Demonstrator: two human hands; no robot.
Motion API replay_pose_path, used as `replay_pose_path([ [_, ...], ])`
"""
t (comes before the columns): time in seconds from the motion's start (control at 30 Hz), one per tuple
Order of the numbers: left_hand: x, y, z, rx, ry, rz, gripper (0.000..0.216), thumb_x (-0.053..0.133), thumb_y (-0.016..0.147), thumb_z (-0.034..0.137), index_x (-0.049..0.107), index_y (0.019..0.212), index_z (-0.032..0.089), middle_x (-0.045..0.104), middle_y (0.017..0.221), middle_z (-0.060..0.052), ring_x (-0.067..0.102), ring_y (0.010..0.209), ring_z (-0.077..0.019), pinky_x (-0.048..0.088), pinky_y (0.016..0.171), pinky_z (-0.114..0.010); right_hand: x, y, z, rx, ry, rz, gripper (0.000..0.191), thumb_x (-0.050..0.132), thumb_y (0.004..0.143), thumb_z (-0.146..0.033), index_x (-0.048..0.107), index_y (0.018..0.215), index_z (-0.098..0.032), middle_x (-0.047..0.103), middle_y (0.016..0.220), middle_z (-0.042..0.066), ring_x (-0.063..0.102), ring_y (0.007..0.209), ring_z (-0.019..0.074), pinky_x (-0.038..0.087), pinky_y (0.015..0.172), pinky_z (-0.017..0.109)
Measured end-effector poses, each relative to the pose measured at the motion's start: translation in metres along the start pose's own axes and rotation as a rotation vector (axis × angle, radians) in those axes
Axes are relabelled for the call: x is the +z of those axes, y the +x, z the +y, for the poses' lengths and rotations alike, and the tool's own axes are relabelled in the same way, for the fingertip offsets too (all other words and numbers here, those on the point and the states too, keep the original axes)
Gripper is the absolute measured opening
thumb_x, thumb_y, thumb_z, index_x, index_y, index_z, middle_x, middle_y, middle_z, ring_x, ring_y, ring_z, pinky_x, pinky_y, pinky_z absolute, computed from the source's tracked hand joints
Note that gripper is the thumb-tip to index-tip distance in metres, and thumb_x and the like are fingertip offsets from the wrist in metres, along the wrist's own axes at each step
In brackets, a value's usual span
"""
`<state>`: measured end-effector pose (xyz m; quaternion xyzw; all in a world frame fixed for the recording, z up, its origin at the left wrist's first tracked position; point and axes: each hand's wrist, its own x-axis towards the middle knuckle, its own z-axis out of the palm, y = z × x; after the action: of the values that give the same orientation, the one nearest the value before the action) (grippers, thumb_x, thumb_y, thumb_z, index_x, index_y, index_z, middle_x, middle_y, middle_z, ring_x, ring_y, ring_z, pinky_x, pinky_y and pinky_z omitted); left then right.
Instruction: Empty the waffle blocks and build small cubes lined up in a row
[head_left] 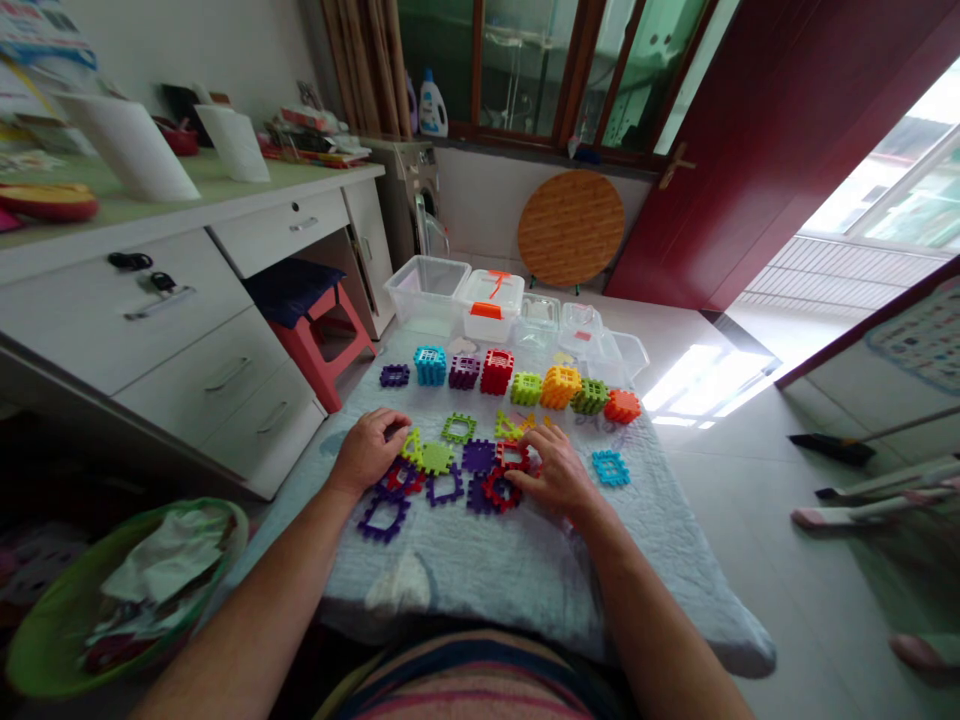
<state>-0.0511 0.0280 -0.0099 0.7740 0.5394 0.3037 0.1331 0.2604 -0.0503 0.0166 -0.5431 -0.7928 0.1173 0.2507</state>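
My left hand (369, 452) is at the left of a loose group of plastic building tiles, fingers curled. Something dark shows between its thumb and fingers; I cannot make out what. Beside its fingertips lies a yellow-green triangular tile (411, 446), next to a solid lime tile (437, 459). My right hand (553, 470) reaches over the group's right side, thumb and fingers apart, its thumb by a round red tile (501, 490) and its fingers by a red square frame (512, 456). Purple tiles (478, 456) and a purple frame (384, 518) lie between and below the hands.
Behind the hands stands a row of tile stacks sorted by colour, including blue (430, 366), red (497, 371) and yellow (561, 387). Clear plastic boxes (427, 295) line the cloth-covered table's (480, 570) far edge. A blue frame (611, 468) lies at right.
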Motion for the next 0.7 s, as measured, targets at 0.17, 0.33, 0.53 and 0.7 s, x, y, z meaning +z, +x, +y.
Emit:
replay_pose_path([
  [0.17,-0.0003,-0.0004,0.0001,0.009,0.006,0.006,0.020,0.050,0.080,0.033,0.064,0.082,0.019,0.068,0.088,-0.007,0.062,0.089,-0.0242,0.048,0.087,-0.037,0.0013,0.0005,0.0006,0.003,0.008,-0.018,0.026,0.068,0.080,-0.031,0.060,0.102,-0.020,0.062,0.101,0.007,0.050,0.093,0.0228,0.039,0.086,0.036],
  [0.33,0.0011,-0.0003,-0.0027,0.015,0.023,0.004,0.020,0.050,0.081,0.032,0.065,0.083,0.019,0.068,0.088,-0.007,0.062,0.090,-0.0244,0.047,0.088,-0.037,0.0020,0.0012,-0.0001,0.013,0.020,-0.027,0.030,0.065,0.079,-0.022,0.061,0.108,-0.020,0.064,0.106,0.006,0.050,0.096,0.0227,0.039,0.088,0.035],
  [0.53,0.0033,-0.0003,-0.0053,0.032,0.029,0.004,0.020,0.050,0.082,0.032,0.064,0.084,0.019,0.067,0.088,-0.007,0.062,0.089,-0.0240,0.047,0.087,-0.037,0.0057,0.0003,0.0022,0.032,0.025,-0.039,0.037,0.068,0.078,-0.031,0.059,0.113,-0.020,0.061,0.100,0.005,0.050,0.092,0.0215,0.039,0.086,0.034],
  [0.7,0.0036,-0.0002,-0.0059,0.034,0.033,0.006,0.019,0.050,0.082,0.031,0.064,0.084,0.019,0.068,0.089,-0.007,0.061,0.089,-0.0240,0.046,0.087,-0.037,0.0034,-0.0002,-0.0017,0.047,-0.027,-0.053,0.038,0.066,0.079,-0.033,0.059,0.114,-0.021,0.059,0.100,0.006,0.049,0.094,0.0220,0.038,0.087,0.035],
])
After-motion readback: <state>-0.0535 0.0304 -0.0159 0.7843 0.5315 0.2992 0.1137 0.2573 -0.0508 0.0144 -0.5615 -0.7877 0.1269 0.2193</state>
